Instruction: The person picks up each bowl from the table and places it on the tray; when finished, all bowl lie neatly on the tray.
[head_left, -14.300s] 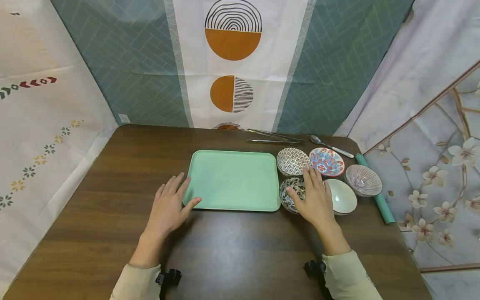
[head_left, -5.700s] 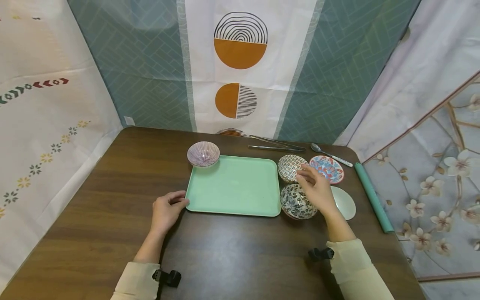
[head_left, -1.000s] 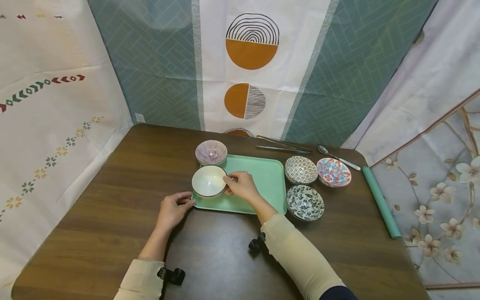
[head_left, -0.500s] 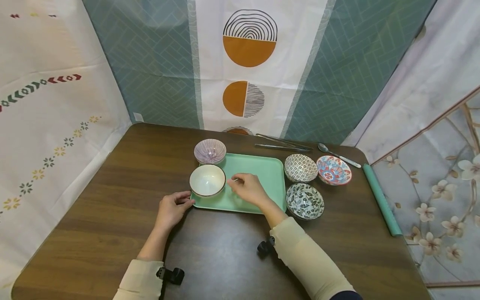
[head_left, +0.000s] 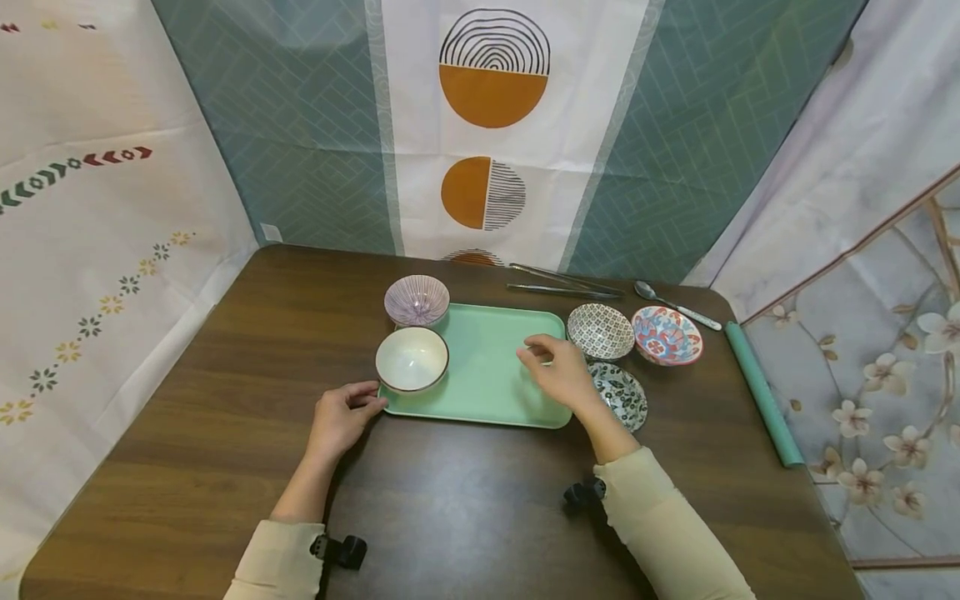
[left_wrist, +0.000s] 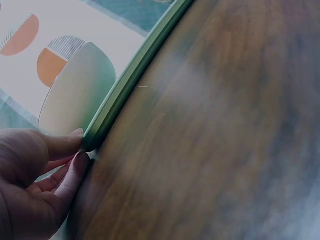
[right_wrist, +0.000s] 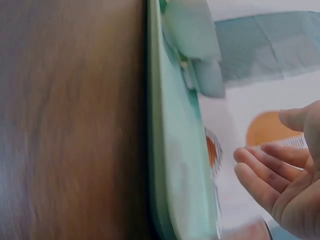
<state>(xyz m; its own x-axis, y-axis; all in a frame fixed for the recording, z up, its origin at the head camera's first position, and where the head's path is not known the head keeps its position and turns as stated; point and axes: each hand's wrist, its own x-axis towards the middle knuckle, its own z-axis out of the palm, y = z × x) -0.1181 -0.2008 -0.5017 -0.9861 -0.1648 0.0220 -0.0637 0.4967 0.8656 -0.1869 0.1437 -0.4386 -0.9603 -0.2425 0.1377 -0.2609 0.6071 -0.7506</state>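
Observation:
My left hand [head_left: 342,422] pinches the near left corner of a green tray [head_left: 495,367]. In the left wrist view its thumb and finger [left_wrist: 75,167] meet at the tray's corner. My right hand [head_left: 558,372] holds nothing and hovers over the tray's right part with loosely bent fingers, partly hiding a leaf-patterned bowl [head_left: 621,396]. On the tray's left side sits a white bowl [head_left: 412,360] with a dark rim. Behind it, a purple striped bowl [head_left: 417,301] stands at the far left corner, overlapping the tray's edge in the head view.
Right of the tray stand a brown-patterned bowl [head_left: 600,331] and a red and blue bowl [head_left: 667,336]. Metal chopsticks [head_left: 562,287] and a spoon [head_left: 675,306] lie along the back. A green roll [head_left: 763,396] lies at the table's right edge.
Earlier the purple striped bowl, then the white bowl, moved from the right group to the tray's left side. My right hand has let go of the white bowl and moved right.

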